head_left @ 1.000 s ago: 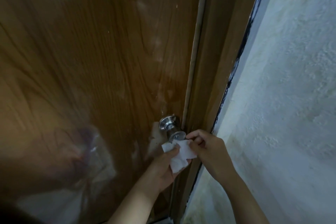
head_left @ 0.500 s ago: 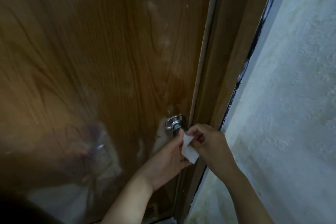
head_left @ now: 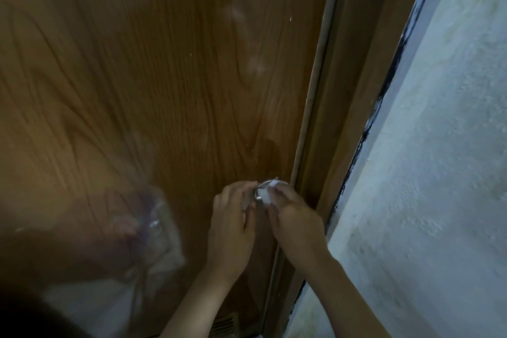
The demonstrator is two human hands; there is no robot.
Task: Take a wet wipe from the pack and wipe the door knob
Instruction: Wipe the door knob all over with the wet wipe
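One door knob, one wet wipe and two bare hands were in view. The knob was round, shiny metal, set low on the brown wood-grain door, just beside the door frame. Most of it was hidden by the wipe and the fingers. The wipe was small, white and crumpled, and lay over the knob's right side. The right hand had its grip pinching the wipe, with fingers curled over it and pressing it onto the knob. The left hand touched the knob's left side with bent fingers. Because of blur, it could not be told whether its grip was closed round the knob. One rough, pale wall stood to the right of the frame.
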